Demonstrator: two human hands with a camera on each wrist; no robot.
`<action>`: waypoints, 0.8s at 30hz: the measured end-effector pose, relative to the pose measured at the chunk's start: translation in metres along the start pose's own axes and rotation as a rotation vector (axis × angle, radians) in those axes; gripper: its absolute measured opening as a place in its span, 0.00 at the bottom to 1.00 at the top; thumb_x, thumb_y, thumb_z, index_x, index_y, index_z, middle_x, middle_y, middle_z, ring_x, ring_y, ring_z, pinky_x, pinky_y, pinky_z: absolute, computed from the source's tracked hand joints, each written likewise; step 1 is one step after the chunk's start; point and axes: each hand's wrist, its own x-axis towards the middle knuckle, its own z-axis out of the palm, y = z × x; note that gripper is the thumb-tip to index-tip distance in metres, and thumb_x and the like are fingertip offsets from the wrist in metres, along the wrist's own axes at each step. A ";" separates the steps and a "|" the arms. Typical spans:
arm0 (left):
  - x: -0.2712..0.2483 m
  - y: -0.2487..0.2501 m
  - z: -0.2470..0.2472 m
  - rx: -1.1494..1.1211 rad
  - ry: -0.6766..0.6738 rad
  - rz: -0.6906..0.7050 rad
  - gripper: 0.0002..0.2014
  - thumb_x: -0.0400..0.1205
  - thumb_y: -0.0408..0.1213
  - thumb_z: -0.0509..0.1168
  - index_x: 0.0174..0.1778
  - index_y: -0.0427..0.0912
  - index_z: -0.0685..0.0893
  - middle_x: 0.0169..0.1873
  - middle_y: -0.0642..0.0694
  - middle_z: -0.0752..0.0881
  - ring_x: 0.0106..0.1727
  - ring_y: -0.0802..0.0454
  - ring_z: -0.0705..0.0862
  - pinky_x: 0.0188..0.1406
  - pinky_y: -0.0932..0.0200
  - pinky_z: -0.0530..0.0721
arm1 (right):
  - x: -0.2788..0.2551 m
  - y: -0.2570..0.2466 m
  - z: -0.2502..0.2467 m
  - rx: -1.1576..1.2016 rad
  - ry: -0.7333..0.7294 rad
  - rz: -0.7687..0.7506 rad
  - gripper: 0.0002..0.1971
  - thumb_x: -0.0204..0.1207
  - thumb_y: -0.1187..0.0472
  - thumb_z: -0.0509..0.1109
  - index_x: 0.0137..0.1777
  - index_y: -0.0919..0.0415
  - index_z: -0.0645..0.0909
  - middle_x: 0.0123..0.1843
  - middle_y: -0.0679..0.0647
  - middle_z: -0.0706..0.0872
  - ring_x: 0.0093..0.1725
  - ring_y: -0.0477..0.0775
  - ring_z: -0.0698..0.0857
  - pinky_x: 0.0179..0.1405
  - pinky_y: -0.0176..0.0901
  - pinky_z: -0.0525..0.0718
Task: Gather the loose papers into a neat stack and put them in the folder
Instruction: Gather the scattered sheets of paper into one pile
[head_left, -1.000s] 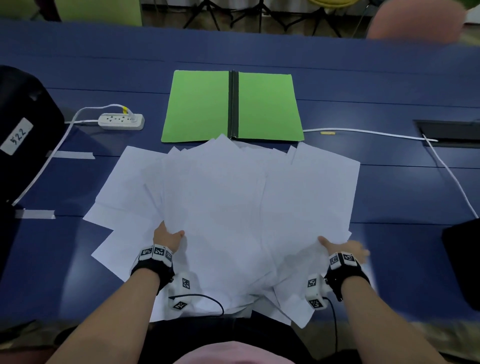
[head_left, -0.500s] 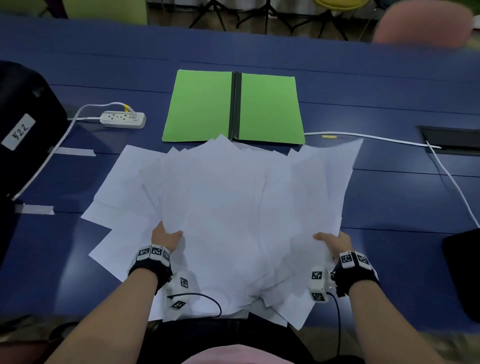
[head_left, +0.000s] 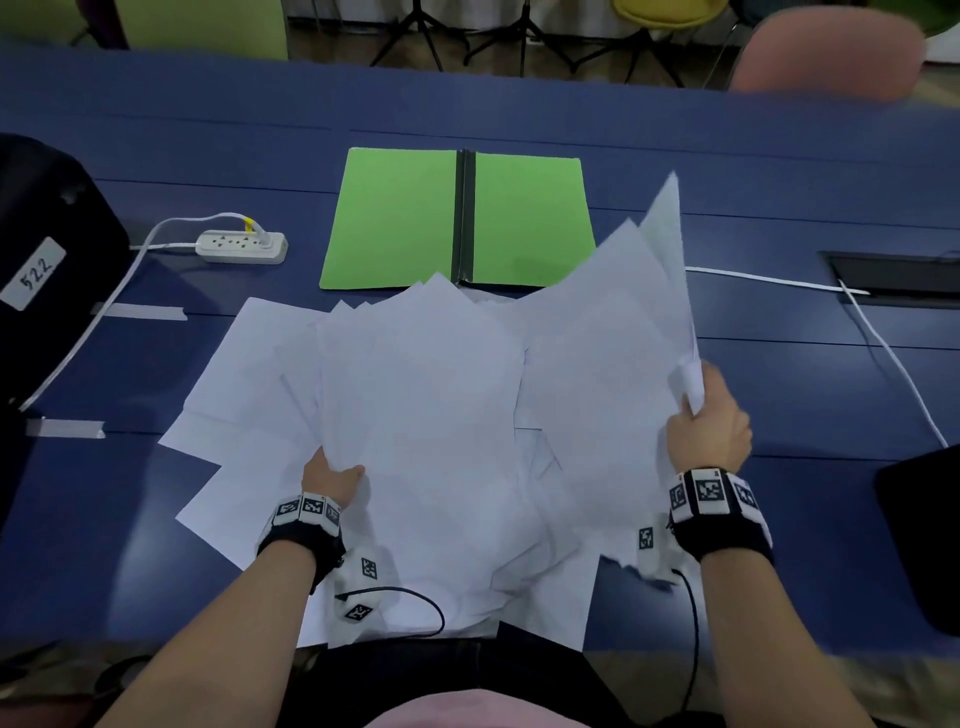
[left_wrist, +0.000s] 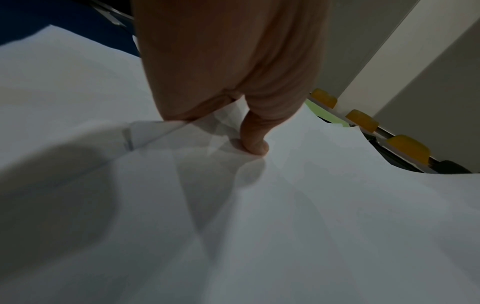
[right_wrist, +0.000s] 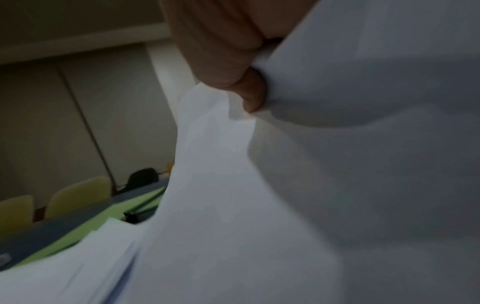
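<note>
Several loose white papers (head_left: 415, 415) lie fanned across the blue table (head_left: 156, 182), just in front of an open green folder (head_left: 400, 218) with a dark spine. My right hand (head_left: 706, 415) grips the right edge of several sheets (head_left: 623, 322) and holds that side raised and tilted, over the folder's right corner. In the right wrist view the thumb (right_wrist: 252, 90) pinches the papers (right_wrist: 285, 185). My left hand (head_left: 332, 475) holds the left part of the pile, thumb (left_wrist: 253, 135) on top of the papers (left_wrist: 285, 226), fingers hidden under them.
A white power strip (head_left: 241, 247) with its cable lies left of the folder. A black bag (head_left: 47, 260) sits at the far left, another dark object (head_left: 924, 540) at the right. A white cable (head_left: 779, 283) runs to a table hatch (head_left: 893, 280). Tape strips (head_left: 140, 313) mark the left side.
My right hand has risen and moved away from me, lifting the right side of the papers off the table and tilting them up. The left hand has stayed in place.
</note>
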 end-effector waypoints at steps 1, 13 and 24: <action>0.000 0.000 0.000 0.005 -0.002 0.003 0.24 0.77 0.29 0.69 0.69 0.30 0.75 0.67 0.32 0.81 0.68 0.33 0.79 0.70 0.45 0.77 | 0.000 -0.010 -0.009 0.034 0.053 -0.035 0.28 0.70 0.73 0.61 0.67 0.49 0.74 0.38 0.65 0.79 0.42 0.72 0.82 0.42 0.56 0.80; -0.008 0.006 -0.009 -0.046 -0.081 -0.012 0.20 0.81 0.26 0.62 0.69 0.26 0.74 0.67 0.29 0.80 0.66 0.34 0.79 0.62 0.50 0.77 | -0.038 -0.077 0.037 0.745 -0.175 -0.030 0.19 0.76 0.69 0.68 0.68 0.66 0.77 0.60 0.58 0.85 0.57 0.48 0.81 0.59 0.35 0.78; 0.009 0.006 -0.025 -0.350 -0.329 -0.191 0.52 0.64 0.66 0.74 0.79 0.40 0.67 0.78 0.44 0.71 0.78 0.42 0.69 0.78 0.44 0.65 | -0.080 -0.010 0.107 0.290 -0.552 0.380 0.30 0.69 0.68 0.76 0.69 0.63 0.67 0.60 0.65 0.83 0.57 0.64 0.84 0.49 0.46 0.80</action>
